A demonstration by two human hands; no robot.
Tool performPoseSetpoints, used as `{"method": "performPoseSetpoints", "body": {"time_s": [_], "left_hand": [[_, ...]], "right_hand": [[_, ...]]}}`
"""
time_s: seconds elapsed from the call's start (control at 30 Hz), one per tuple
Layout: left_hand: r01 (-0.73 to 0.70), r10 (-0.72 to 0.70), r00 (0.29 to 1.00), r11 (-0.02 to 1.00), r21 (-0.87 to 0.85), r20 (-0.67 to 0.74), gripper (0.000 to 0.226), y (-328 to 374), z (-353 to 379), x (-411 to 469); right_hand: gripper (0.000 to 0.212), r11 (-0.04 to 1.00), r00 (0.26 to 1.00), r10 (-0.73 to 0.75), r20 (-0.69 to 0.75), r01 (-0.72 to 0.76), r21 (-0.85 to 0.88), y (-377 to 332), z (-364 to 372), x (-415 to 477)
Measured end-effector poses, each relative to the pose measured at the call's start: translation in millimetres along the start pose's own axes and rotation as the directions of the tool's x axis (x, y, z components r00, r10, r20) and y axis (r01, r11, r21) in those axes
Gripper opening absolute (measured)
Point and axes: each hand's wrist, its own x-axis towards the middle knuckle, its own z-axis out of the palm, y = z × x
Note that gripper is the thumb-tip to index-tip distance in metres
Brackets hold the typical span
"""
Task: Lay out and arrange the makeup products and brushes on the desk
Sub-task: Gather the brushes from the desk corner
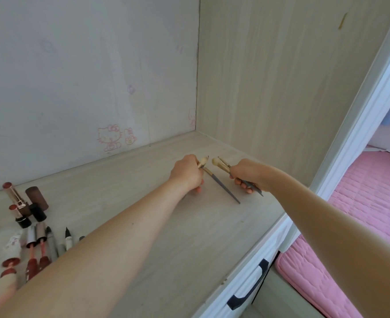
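Hands near far right corner of tabletop [212, 226]: left hand [188, 174] pinches one brush [223, 189] by its ferrule. Right hand [244, 174] grips a bundle of brushes [221, 165]. Lipsticks [17, 198], pens [51, 242] at left edge.

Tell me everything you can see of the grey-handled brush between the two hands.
The slim makeup brush with a tapered dark grey handle has a gold-coloured ferrule at its far end; its bristles are hidden by the left hand. It lies slanted on the pale wood-grain desk, pointed tip nearest the camera, between that hand and the right hand. Whether the left hand touches it cannot be told.
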Motion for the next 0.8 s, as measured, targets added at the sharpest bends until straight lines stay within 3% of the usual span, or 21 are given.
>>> {"method": "performPoseSetpoints", "body": {"time_s": [0.07,0.2,0.43,0.6,0.8], "left_hand": [[0.015,-0.015,1.000,0.999,-0.031,0.001,0.008,-1.2,-3.0,-1.5],[0.055,-0.053,0.998,0.994,-0.099,0.025,0.012,-4.8,-10.4,-1.9],[0.113,-0.094,0.988,0.981,-0.156,0.119,0.008,-16.3,-23.5,-0.4],[0.159,-0.124,0.977,0.966,-0.204,0.174,0.006,-22.3,-33.1,-11.2],[0.162,-0.125,0.979,0.959,-0.234,0.163,0.008,-29.7,-57.1,-35.4]], "right_hand": [[0.015,0.985,0.997,-0.055,-0.053,0.046,-0.164,-4.4,6.9,1.9],[0.037,0.906,0.982,-0.160,-0.098,0.106,-0.409,-7.9,22.1,7.1],[0.038,0.851,0.984,-0.173,-0.050,0.124,-0.511,-18.9,29.9,4.9],[0.023,0.778,0.990,-0.138,0.001,0.110,-0.618,-27.9,33.1,-9.7],[0.016,0.861,0.992,-0.105,0.071,0.127,-0.492,-28.0,24.9,-31.1]]}}
